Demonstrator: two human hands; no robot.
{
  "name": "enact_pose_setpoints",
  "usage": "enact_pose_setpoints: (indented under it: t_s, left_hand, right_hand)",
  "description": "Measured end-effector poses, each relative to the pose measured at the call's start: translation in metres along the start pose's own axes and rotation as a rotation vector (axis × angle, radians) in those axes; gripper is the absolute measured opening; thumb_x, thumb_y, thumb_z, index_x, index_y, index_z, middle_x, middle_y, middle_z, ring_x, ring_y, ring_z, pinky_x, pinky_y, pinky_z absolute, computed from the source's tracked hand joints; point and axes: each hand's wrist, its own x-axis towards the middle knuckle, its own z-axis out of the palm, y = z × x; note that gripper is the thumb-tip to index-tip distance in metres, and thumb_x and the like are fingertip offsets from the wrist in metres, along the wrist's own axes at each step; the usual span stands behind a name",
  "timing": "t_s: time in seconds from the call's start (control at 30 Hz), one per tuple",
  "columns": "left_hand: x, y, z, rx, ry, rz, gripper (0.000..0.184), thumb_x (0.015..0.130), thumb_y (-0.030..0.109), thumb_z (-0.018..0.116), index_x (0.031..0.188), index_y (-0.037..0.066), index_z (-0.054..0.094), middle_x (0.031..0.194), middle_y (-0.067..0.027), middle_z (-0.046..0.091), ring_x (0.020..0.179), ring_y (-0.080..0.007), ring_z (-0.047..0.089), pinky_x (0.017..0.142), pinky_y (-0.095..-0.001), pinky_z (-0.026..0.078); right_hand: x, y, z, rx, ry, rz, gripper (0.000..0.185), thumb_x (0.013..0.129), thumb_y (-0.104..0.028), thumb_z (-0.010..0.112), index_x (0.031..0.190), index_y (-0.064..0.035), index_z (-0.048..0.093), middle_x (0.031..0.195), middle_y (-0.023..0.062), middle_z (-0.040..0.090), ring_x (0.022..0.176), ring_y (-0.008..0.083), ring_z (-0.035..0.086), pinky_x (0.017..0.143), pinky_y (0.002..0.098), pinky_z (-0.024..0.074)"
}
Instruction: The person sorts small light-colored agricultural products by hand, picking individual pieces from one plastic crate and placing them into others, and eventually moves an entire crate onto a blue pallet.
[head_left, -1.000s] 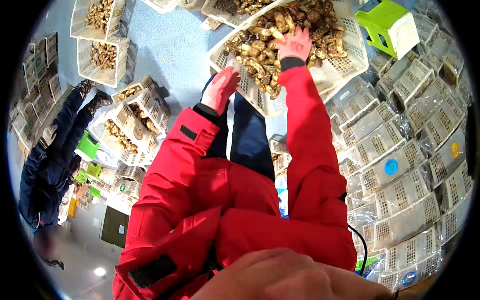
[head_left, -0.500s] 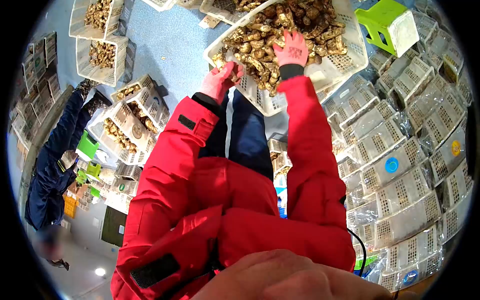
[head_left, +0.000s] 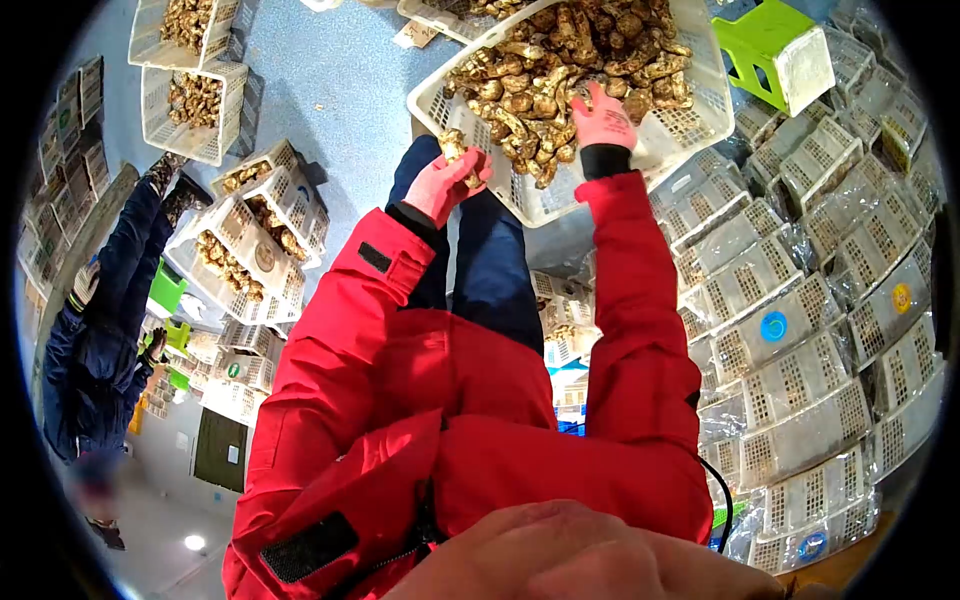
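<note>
I see the left hand (head_left: pixel 447 186) gripping one mushroom (head_left: pixel 452 145), right hand (head_left: pixel 604 120) on the mushroom pile (head_left: pixel 535 95) in a white crate (head_left: pixel 690 125), its hold I cannot tell, green stool (head_left: pixel 775 48) beyond, stacked crates (head_left: pixel 790 390) to that hand's right

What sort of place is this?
Probably a produce sorting or packing room: a large white crate heaped with what look like mushrooms, many plastic-wrapped crates on the right, and smaller filled crates on the left.

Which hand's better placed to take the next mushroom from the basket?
Right, I'd say: the right hand is at the mushrooms in the basket, though whether it grips one I can't tell. The left hand is by the basket's edge, holding a single mushroom, so it isn't free.
</note>
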Motion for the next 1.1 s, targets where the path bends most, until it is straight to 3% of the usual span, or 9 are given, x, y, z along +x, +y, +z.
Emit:
enact_pose_setpoints:
  t_s: [0.07,0.2,0.53,0.7,0.83,0.9,1.03,1.07,1.1]
  left_hand:
    - [0.0,0.0,-0.001,0.039,0.025,-0.028,0.033,0.081,0.026,0.057,0.106,0.005,0.051,0.1,-0.0065,0.056,0.088,-0.0156,0.054,0.076,-0.0287,0.043]
    - [0.0,0.004,-0.002,0.117,0.072,-0.006,0.036,0.08,0.029,0.057,0.107,0.006,0.051,0.1,-0.0056,0.056,0.09,-0.0148,0.054,0.077,-0.0281,0.043]
    - [0.019,0.01,0.01,0.081,0.082,0.059,0.037,0.082,0.025,0.055,0.11,0.002,0.049,0.103,-0.0088,0.055,0.094,-0.0206,0.054,0.084,-0.0334,0.042]
    - [0.024,0.004,0.005,0.076,0.166,0.045,0.039,0.083,0.029,0.054,0.112,0.004,0.046,0.107,-0.0097,0.054,0.097,-0.0213,0.053,0.082,-0.0317,0.042]
    - [0.016,0.006,0.012,0.219,0.223,0.036,0.049,0.083,0.031,0.053,0.122,0.005,0.038,0.112,-0.009,0.051,0.101,-0.021,0.051,0.085,-0.0322,0.04]
    - [0.016,0.007,0.022,0.365,0.182,0.028,0.053,0.083,0.029,0.053,0.125,0.004,0.034,0.114,-0.0078,0.05,0.103,-0.0187,0.049,0.086,-0.0315,0.038]
    - [0.043,-0.027,0.009,0.335,0.014,0.181,0.031,0.082,0.017,0.055,0.109,0.001,0.051,0.097,-0.0023,0.057,0.088,-0.0121,0.053,0.078,-0.0242,0.04]
    - [0.034,-0.022,0.02,0.269,0.105,0.15,0.028,0.082,0.018,0.056,0.105,0.001,0.053,0.094,-0.0035,0.058,0.086,-0.0126,0.054,0.076,-0.0244,0.041]
    - [0.033,-0.014,0.024,0.269,0.109,0.134,0.028,0.082,0.019,0.055,0.104,0.001,0.054,0.093,-0.0044,0.059,0.085,-0.0134,0.054,0.076,-0.0252,0.041]
  right_hand:
    - [0.009,-0.012,0.045,0.131,0.111,0.063,0.066,0.074,-0.055,0.047,0.124,-0.0124,0.036,0.107,0.0153,0.054,0.095,0.0291,0.054,0.079,0.0388,0.0428]
    - [0.011,-0.04,0.055,0.124,0.091,0.171,0.075,0.071,-0.059,0.049,0.122,-0.0052,0.035,0.102,0.0171,0.055,0.091,0.0291,0.056,0.074,0.039,0.0447]
    - [0.003,-0.025,0.061,0.054,-0.059,0.078,0.059,0.069,-0.048,0.057,0.117,-0.0141,0.044,0.101,0.0135,0.056,0.092,0.0273,0.055,0.076,0.0368,0.0446]
    - [-0.005,-0.038,0.074,-0.023,0.036,-0.014,0.038,0.069,-0.037,0.059,0.098,-0.0127,0.059,0.089,0.0131,0.06,0.085,0.0283,0.057,0.073,0.0373,0.0453]
    - [-0.017,-0.016,0.08,0.453,0.116,0.071,0.042,0.066,-0.034,0.059,0.099,-0.0097,0.06,0.093,0.0141,0.06,0.084,0.0292,0.057,0.074,0.037,0.0448]
    - [-0.048,-0.018,0.053,0.63,-0.072,-0.024,0.04,0.066,-0.032,0.06,0.098,-0.008,0.06,0.091,0.0141,0.06,0.087,0.0286,0.056,0.077,0.0348,0.0439]
    - [-0.098,-0.04,0.044,1.164,-0.356,-0.359,0.033,0.073,-0.027,0.06,0.098,-0.0051,0.058,0.091,0.0139,0.06,0.086,0.0254,0.057,0.076,0.0295,0.0433]
    - [-0.093,-0.038,0.035,1.09,-0.398,-0.405,0.03,0.076,-0.024,0.059,0.099,-0.005,0.058,0.094,0.0129,0.06,0.089,0.0237,0.057,0.077,0.0287,0.0429]
    - [-0.084,-0.029,0.035,1.086,-0.278,-0.234,0.032,0.075,-0.025,0.06,0.099,-0.0049,0.058,0.095,0.0129,0.06,0.089,0.0235,0.057,0.078,0.0285,0.0428]
